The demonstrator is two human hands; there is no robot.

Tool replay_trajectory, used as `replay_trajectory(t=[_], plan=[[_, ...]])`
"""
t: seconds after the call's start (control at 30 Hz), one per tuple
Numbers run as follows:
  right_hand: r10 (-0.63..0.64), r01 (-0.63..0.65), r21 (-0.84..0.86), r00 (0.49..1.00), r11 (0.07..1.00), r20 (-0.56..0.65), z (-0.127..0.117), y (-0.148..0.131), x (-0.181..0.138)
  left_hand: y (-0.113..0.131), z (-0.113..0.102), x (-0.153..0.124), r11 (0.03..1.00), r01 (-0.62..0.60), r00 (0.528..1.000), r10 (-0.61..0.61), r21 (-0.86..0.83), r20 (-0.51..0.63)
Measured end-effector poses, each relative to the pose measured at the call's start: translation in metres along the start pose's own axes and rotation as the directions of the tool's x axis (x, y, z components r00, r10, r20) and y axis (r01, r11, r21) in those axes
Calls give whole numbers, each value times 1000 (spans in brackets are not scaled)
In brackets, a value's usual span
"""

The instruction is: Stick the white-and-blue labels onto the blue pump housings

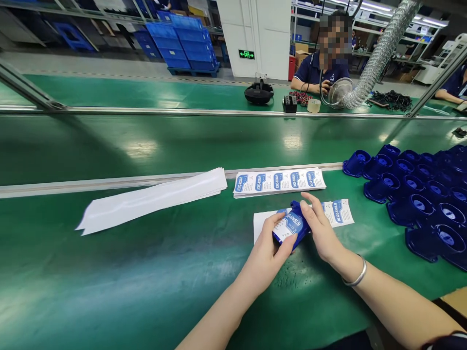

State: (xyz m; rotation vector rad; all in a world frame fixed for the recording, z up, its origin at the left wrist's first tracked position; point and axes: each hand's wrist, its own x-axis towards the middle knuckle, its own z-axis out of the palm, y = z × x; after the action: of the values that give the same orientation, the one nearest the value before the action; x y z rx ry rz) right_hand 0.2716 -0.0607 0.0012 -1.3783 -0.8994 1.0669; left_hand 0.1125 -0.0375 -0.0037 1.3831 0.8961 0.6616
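Between my two hands is a dark blue plastic housing (302,237) with a white and blue printed label (292,224) on its upper face. My left hand (268,250) grips its left side, thumb along the lower edge of the label and fingers at the far edge. On the opposite side my right hand (323,231) is closed on the housing, thumb on top and index finger stretched past it. Under the hands lies a partly used label sheet (341,213), some labels left at its right end. The underside of the housing is hidden.
Behind is a stack of label sheets (279,182); white strips (156,197) lie left of it. Many blue housings (416,204) stand at right on the green table (127,291). Across a metal rail (175,111), a person (314,68) sits near a flexible duct (383,51).
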Motion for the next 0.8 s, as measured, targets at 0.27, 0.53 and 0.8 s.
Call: replay_trajectory(t=[0.27,0.53,0.8], plan=[[-216,225,-94,972,970,96,-7,-3,-2,10,-5,-1,995,-23,999,27,-95,41],[-406,453,-151,876,879,260,-10,8,-6,22,-7,2,737,290,952,-290,-611,103],[-395,428,-161,897,889,200,-8,9,-5,22,0,-2,921,87,995,-99,-379,-10]])
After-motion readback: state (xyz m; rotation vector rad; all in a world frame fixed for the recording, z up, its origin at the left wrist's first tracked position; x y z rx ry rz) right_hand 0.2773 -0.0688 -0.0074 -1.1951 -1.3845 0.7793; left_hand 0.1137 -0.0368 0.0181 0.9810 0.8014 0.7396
